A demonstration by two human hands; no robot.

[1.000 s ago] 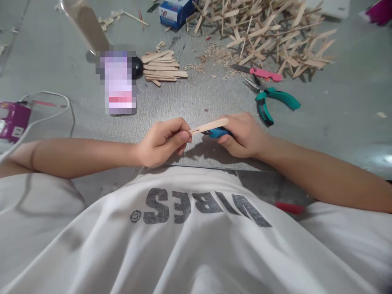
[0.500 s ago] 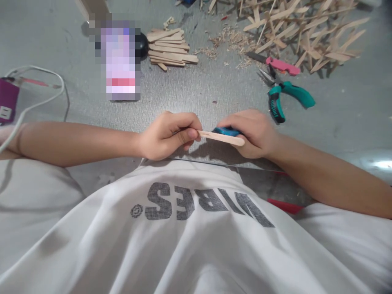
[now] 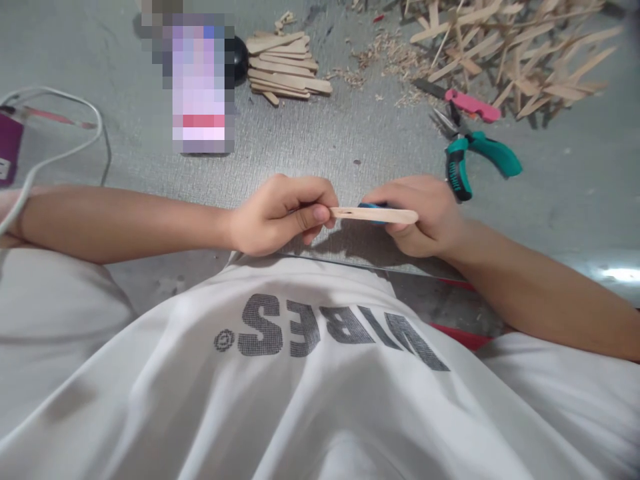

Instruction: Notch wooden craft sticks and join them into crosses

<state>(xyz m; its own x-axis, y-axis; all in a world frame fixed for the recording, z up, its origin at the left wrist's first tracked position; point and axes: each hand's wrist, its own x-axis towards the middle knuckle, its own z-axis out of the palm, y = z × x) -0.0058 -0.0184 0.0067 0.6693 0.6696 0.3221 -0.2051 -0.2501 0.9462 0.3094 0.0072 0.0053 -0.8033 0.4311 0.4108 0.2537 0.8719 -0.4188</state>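
Between thumb and fingers, my left hand (image 3: 290, 215) pinches one end of a wooden craft stick (image 3: 385, 215). The stick points to the right, lies roughly level and has a small dark notch or slit near my left fingertips. My right hand (image 3: 420, 212) is closed around a blue-handled tool (image 3: 370, 208), mostly hidden behind the stick and my fingers, so its kind does not show. The stick's rounded free end passes in front of my right thumb and fingers. Both hands are just above the table's near edge.
On the grey table (image 3: 300, 147) are green-handled pliers (image 3: 475, 157), a pink-handled folding knife or saw (image 3: 473, 105), wood shavings (image 3: 390, 60), a loose heap of craft sticks (image 3: 520, 53) and a neater pile (image 3: 285, 67). A blurred phone (image 3: 200, 87) and white cable (image 3: 65, 150) are at left.
The stick has tilted up to nearly level, its free end slightly higher and covering more of the blue tool. The view has shifted a little. Both hands keep their holds.
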